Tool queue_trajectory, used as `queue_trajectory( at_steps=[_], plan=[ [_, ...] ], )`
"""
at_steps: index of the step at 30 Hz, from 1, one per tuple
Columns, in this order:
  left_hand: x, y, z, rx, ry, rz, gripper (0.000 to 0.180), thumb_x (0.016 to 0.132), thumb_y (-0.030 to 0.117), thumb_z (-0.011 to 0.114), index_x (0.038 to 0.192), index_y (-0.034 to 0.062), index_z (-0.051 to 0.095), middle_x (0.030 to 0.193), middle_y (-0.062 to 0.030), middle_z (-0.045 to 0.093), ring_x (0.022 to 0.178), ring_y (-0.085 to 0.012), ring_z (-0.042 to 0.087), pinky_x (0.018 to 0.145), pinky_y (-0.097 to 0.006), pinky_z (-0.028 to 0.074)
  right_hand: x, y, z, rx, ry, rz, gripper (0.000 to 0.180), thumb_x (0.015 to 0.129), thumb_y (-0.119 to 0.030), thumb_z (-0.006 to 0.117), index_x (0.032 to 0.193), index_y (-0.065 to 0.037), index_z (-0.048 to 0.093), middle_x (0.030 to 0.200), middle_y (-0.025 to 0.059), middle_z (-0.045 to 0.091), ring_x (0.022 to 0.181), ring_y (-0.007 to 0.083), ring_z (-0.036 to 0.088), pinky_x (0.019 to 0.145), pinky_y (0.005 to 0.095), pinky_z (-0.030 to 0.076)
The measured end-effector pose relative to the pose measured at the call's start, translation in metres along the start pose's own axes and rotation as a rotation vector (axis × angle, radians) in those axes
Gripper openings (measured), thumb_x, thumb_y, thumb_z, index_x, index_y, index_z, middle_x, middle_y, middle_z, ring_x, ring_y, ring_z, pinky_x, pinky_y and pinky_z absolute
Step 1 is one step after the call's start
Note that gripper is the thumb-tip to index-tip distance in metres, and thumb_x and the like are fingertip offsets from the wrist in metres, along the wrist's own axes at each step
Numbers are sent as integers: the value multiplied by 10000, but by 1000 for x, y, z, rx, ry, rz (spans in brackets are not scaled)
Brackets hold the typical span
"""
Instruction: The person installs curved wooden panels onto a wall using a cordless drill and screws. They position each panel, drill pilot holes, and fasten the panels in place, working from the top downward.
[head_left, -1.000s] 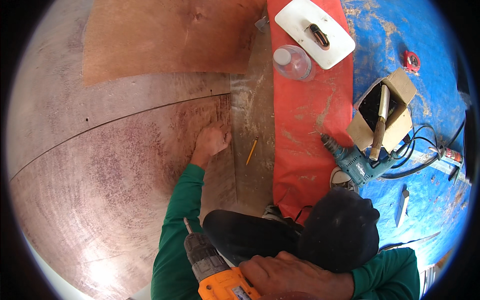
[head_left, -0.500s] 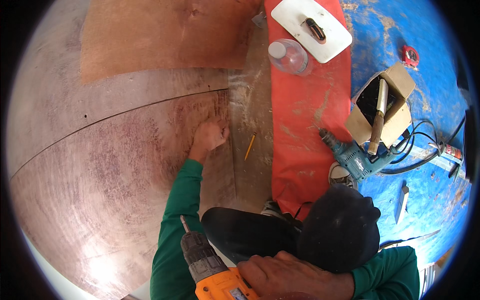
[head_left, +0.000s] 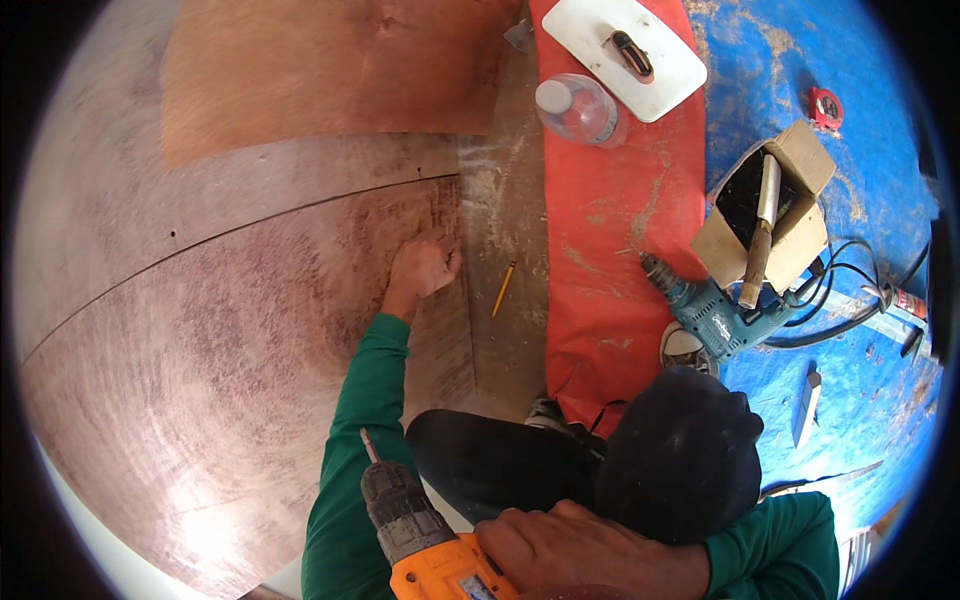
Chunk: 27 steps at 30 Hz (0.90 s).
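The left hand [head_left: 425, 268] is stretched out at about twelve o'clock from the body, its fingers [head_left: 440, 255] curled together and pressed down on the large reddish-brown plywood sheet [head_left: 220, 340], close to that sheet's right edge; they seem to pinch something small against the wood, though it is too small to tell what. The right hand [head_left: 570, 545] sits at six o'clock, low in the view, its fingers clamped round the grip of the orange and black cordless drill [head_left: 425, 535], whose thin bit points up toward eleven o'clock and hangs clear of the wood.

Just to the three o'clock side of the left hand a yellow pencil [head_left: 503, 288] lies on the bare dusty strip beside the long red mat [head_left: 610, 230]. Further toward three o'clock rests a blue corded drill [head_left: 710, 310], beside an open cardboard box [head_left: 775, 215] with a wooden-handled tool standing in it. At one o'clock are a clear plastic bottle [head_left: 580, 108] and a white flat float with a dark handle [head_left: 625, 45].

By the look of it, the step in hand is holding a spot on the sheet near its edge. The next move would call for bringing the drill forward and setting its bit square to that spot, with the left fingers kept out of its path.
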<state>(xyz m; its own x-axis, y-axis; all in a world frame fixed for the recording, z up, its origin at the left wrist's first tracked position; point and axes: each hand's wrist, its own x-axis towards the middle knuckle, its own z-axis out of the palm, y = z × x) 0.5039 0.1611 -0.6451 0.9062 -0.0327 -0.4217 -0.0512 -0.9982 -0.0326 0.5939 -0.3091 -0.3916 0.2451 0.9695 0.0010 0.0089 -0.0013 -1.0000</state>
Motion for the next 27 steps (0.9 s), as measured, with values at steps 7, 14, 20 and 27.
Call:
queue_trajectory(
  at_steps=[7,14,20,27],
  plan=[
    [1,1,0,19,-9,5,138,853,181,736,844,43,733,887,-140,675,821,-344,716,710,-469,614,2,3,-6,-69,59,-36,427,1069,-337,532,1363,-29,561,1321,186,667,1258,264,668,1114,385,516],
    [1,1,0,19,40,22,138,838,155,745,777,45,688,843,-134,660,783,-343,709,663,-463,606,3,5,-3,-130,89,-64,408,1055,-337,552,1326,-34,579,1287,180,678,1221,262,683,1076,375,537],
    [1,1,0,25,40,17,123,840,152,742,784,51,701,847,-131,662,786,-337,708,669,-457,607,3,6,3,-71,128,-42,424,1056,-352,555,1321,-23,578,1277,195,682,1219,273,687,1088,395,535],
    [1,1,-1,2,64,37,126,855,171,730,808,54,721,861,-123,670,793,-334,709,680,-455,608,4,6,-2,-32,78,-28,441,1059,-355,554,1341,-17,568,1305,209,677,1235,293,688,1102,428,532]
  ],
)
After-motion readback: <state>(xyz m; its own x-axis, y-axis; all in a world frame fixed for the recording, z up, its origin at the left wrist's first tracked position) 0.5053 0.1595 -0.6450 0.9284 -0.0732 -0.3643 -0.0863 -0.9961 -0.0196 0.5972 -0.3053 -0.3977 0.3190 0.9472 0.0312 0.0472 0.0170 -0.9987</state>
